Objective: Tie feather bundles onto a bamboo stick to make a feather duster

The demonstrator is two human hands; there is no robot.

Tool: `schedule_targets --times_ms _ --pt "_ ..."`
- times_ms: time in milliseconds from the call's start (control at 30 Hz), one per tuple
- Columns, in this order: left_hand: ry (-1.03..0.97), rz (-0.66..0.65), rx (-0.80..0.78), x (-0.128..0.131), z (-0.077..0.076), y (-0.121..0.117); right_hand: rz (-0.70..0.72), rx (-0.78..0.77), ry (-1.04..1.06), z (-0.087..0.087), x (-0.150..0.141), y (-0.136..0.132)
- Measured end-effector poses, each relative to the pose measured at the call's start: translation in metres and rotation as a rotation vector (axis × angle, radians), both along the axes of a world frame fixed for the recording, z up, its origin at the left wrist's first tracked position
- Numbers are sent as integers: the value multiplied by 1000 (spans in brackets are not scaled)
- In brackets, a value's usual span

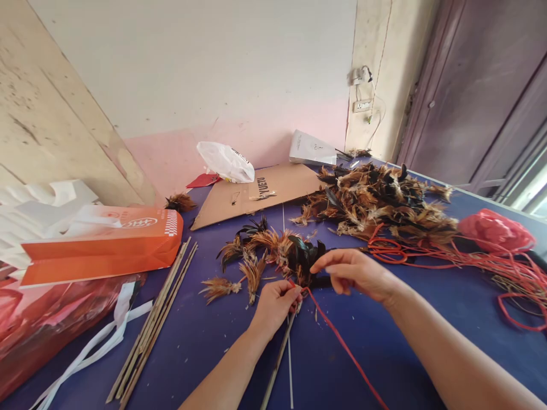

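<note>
My left hand [280, 304] is closed around the upper part of a thin wooden stick [280, 359], whose lower end runs toward the front edge of the picture. Brown and black feathers [302, 262] stand at the stick's top. A red plastic string [337, 336] leads from my left fingers down to the right. Beside the feathers hovers my right hand [352, 272], index finger stretched toward them and the other fingers loosely curled; nothing shows in it. Small feather bunches [252, 270] lie just left of the stick's top.
A big feather heap [380, 199], orange-handled scissors [387, 250] and tangled red string [470, 256] lie to the right. Several sticks [154, 324] and an orange paper bag [106, 250] are left. Cardboard [265, 188], a white plastic bag [226, 162] and a white box [311, 149] sit behind.
</note>
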State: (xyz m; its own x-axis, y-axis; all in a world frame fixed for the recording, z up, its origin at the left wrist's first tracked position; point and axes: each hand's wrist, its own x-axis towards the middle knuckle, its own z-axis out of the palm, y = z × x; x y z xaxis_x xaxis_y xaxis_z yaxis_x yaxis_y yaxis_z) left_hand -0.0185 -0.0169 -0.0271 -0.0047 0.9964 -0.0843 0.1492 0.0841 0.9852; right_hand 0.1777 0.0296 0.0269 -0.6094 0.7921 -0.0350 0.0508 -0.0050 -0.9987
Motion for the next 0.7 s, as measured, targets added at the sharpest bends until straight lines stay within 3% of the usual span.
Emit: schedule_targets --times_ms 100,267,367,467,700 --pt "-10 -17 31 -1 0 0 -75 43 -174 -17 -27 -10" --pt "8 -34 25 -2 2 -1 -141 96 -265 -43 -52 -19" --pt "8 -33 36 -2 3 -2 -149 160 -308 -47 -53 -20" --pt "6 1 33 -1 3 -2 -250 281 -371 -44 -55 -20" --pt "-20 56 61 2 -1 -2 -320 342 -406 -47 -58 -21"
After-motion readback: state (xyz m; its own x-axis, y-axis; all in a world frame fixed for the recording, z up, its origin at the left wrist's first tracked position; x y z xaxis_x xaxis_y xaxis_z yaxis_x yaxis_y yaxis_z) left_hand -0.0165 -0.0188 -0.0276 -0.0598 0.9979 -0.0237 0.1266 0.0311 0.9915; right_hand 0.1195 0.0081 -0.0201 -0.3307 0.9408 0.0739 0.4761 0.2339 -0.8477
